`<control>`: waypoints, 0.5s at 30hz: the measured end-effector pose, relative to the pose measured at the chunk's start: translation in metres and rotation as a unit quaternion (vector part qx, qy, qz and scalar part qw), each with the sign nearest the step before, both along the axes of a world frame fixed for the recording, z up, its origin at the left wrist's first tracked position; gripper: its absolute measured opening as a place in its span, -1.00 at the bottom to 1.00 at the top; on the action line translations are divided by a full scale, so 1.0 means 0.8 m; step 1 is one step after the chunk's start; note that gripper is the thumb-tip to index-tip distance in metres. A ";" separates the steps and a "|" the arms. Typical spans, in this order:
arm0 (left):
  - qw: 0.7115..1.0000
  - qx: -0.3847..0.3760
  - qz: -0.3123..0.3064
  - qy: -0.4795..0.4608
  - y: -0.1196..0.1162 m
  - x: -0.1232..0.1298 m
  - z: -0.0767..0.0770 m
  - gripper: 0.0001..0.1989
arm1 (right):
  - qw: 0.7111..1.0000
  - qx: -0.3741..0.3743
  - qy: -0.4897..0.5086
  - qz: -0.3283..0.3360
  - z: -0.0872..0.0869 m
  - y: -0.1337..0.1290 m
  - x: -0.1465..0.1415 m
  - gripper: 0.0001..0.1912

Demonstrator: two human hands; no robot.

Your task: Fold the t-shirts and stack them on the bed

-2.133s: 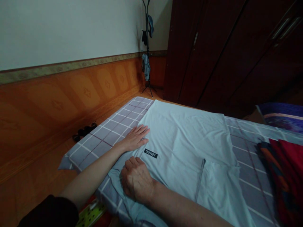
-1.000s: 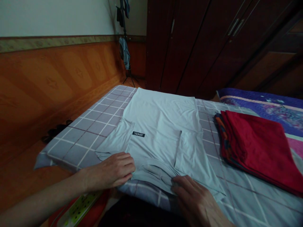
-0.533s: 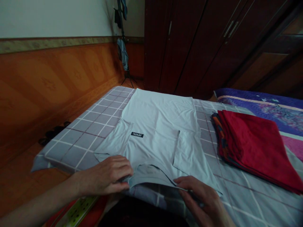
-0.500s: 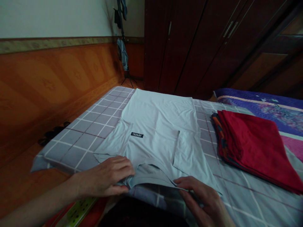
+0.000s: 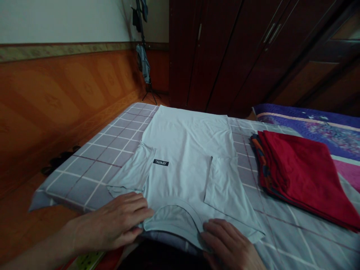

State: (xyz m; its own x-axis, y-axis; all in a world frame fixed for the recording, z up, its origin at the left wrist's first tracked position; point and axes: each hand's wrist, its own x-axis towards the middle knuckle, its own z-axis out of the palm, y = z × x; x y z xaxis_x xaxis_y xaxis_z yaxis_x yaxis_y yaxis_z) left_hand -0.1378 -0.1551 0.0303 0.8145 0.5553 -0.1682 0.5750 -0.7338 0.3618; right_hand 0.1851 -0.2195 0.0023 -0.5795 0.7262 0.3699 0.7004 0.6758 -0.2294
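Note:
A pale grey T-shirt point(image 5: 182, 150) lies spread on the bed, its hem at the far end and its collar toward me. A small black label point(image 5: 161, 162) sits on its chest. My left hand point(image 5: 120, 217) grips the shirt at the shoulder left of the collar, fingers on top and thumb beneath. At the collar's right side my right hand point(image 5: 227, 242) has its fingers curled over the fabric; its thumb is hidden. Both sleeves lie beside the body of the shirt.
Folded red cloth point(image 5: 303, 168) tops a stack of garments on the right of the checked bedsheet point(image 5: 95, 161). A purple patterned blanket point(image 5: 309, 120) lies behind it. A coat stand point(image 5: 143, 37) and a dark wardrobe point(image 5: 213, 56) are at the back. A power strip point(image 5: 87, 260) shows at lower left.
My left hand has moved slightly left and down with the shirt's shoulder. My right hand has shifted left, its fingers now curled over the collar edge. The collar opening looks flatter and wider.

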 end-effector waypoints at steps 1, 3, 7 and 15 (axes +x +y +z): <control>1.000 0.018 0.006 -0.001 -0.001 -0.005 -0.003 -0.60 | 0.999 0.051 -0.015 -0.006 -0.009 -0.001 0.004 -0.75; 0.997 0.077 0.021 0.000 0.000 -0.019 -0.015 -0.40 | 0.991 0.123 -0.051 -0.012 -0.026 -0.003 0.015 -0.67; 0.985 0.161 0.054 0.017 0.005 -0.046 -0.042 -0.20 | 0.983 0.139 -0.107 -0.051 -0.049 -0.011 0.041 -0.53; 0.962 0.254 0.084 0.054 0.019 -0.067 -0.073 -0.20 | 0.976 0.093 -0.157 -0.119 -0.051 -0.010 0.070 -0.39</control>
State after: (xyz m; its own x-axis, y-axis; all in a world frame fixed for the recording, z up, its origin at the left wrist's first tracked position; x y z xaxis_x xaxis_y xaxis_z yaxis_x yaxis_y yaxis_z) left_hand -0.1911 -0.1398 -0.0282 0.6994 0.7102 0.0807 0.7147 -0.6940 -0.0872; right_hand 0.2408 -0.2275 -0.0385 -0.5077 0.7916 0.3399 0.8592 0.4942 0.1325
